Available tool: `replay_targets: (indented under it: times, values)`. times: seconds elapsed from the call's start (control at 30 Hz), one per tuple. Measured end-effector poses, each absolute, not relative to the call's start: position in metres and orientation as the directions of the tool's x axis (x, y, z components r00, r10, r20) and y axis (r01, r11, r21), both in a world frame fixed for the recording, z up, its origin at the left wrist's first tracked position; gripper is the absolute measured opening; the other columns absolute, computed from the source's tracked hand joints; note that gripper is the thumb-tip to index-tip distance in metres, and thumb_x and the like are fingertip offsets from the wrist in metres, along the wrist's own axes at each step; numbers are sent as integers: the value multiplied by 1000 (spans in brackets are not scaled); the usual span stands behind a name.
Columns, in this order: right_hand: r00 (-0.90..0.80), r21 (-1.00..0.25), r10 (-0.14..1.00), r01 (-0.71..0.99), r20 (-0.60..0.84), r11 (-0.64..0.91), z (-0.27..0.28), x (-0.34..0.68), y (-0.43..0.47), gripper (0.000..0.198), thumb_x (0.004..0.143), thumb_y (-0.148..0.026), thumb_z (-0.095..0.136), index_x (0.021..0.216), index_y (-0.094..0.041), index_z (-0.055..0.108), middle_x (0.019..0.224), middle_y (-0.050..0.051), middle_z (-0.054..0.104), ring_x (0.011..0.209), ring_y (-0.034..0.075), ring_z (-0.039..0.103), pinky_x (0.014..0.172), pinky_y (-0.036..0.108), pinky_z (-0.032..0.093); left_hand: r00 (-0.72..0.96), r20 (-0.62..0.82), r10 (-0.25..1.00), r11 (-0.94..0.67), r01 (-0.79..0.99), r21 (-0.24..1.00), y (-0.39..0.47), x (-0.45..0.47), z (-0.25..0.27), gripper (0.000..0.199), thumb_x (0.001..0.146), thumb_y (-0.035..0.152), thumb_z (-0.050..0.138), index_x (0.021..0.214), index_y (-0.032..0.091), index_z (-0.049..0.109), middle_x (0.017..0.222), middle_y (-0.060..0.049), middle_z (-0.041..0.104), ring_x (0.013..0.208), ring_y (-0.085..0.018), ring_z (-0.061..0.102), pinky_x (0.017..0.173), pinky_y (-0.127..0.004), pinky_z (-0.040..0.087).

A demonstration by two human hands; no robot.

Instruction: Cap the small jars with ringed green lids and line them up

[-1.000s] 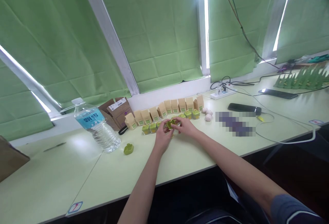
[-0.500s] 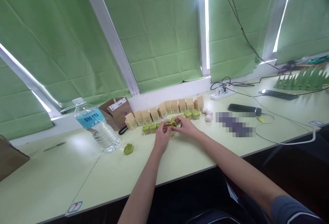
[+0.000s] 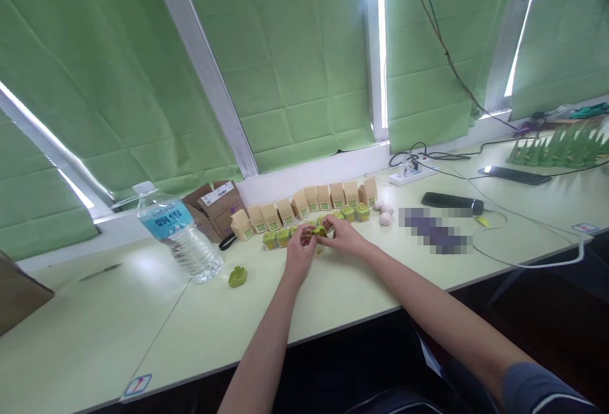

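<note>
A small green lid (image 3: 318,231) is pinched between my left hand (image 3: 301,250) and my right hand (image 3: 341,236), with the fingers of both hands closed on its sides. Just below it, a small clear and yellowish piece (image 3: 319,252) shows between the hands, too small to make out. Behind my hands runs a row of little clear boxes with green lids (image 3: 362,212), partly hidden by my fingers. Another loose green lid (image 3: 237,276) lies on the table to the left of my left hand.
Several small tan paper bags (image 3: 324,198) stand in a row at the back. Leftward are a water bottle (image 3: 193,249) and a cardboard box (image 3: 219,211). Pale pink rolls (image 3: 385,217), a black phone (image 3: 451,202), a power strip (image 3: 413,175) and white cable (image 3: 523,265) lie to the right.
Both hands stay in almost the same place. The green lid between them has tilted slightly, and the fingers have shifted a little around it.
</note>
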State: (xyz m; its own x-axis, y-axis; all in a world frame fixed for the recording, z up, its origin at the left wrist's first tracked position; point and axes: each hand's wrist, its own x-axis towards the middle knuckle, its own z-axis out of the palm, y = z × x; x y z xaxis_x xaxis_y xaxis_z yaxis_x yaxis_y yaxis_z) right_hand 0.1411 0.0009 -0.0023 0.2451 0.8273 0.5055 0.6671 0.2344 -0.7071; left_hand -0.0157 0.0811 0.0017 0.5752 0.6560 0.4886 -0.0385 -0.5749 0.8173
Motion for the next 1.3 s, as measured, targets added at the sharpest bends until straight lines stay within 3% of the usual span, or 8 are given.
replay_targets:
  times: [0.27,0.53,0.8,1.3]
  values:
    - [222,-704,828,660,515,262,-1,139,0,19,80,-35,67,90,-20,58,81,0,65,63,13,56,58,25,40,581,473,663,-543,-62,838,83,-14,-2,19,84,30,62,99,18,59,88,-4,65,73,-14,67,70,-27,54]
    - [200,-697,844,671,498,252,-1,138,-1,23,82,-34,64,100,-21,59,86,0,67,59,11,55,57,24,40,566,453,689,-528,-38,849,79,-14,1,18,84,28,60,99,18,59,88,-4,65,71,-13,66,66,-24,52]
    - [183,-689,838,670,514,277,-2,139,0,22,80,-26,63,101,-21,59,87,1,67,68,13,58,61,25,43,597,450,664,-532,-45,845,79,-14,-3,23,83,25,63,105,19,57,98,-6,66,75,-13,66,69,-25,53]
    - [176,-690,845,671,505,272,-5,140,2,19,77,-20,62,95,-21,57,85,0,66,73,15,59,62,24,43,613,449,650,-542,-40,839,82,-13,-7,23,83,28,64,104,20,57,93,-4,65,72,-12,63,66,-24,49]
